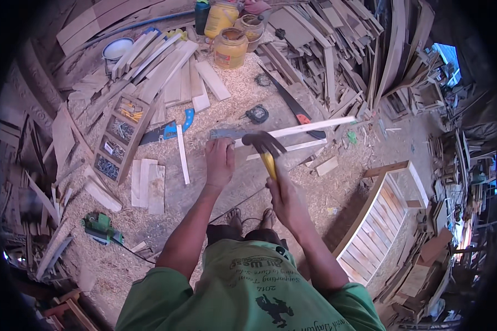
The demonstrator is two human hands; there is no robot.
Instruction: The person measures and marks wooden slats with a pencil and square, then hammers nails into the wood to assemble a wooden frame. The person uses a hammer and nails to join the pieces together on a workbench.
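Observation:
My right hand [289, 204] is wrapped round the yellow handle of a claw hammer [269, 160]. The hammer's dark head is over a long pale wooden strip [315, 127], near its left end. My left hand [220, 161] is closed on that end of the strip, with its fingertips partly hidden. Just beyond the left fingers lies a flat grey piece [226, 133], whose kind I cannot make out. A shorter strip [292, 149] lies below the long one on the worn work board [199, 193].
A tape measure [257, 114], a blue-handled saw [168, 130] and a black handsaw [290, 99] lie around the board. To the left are a compartmented nail box [121, 138] and a green power planer [100, 227]. A slatted wooden frame [373, 231] stands right; yellow jars [230, 48] stand beyond.

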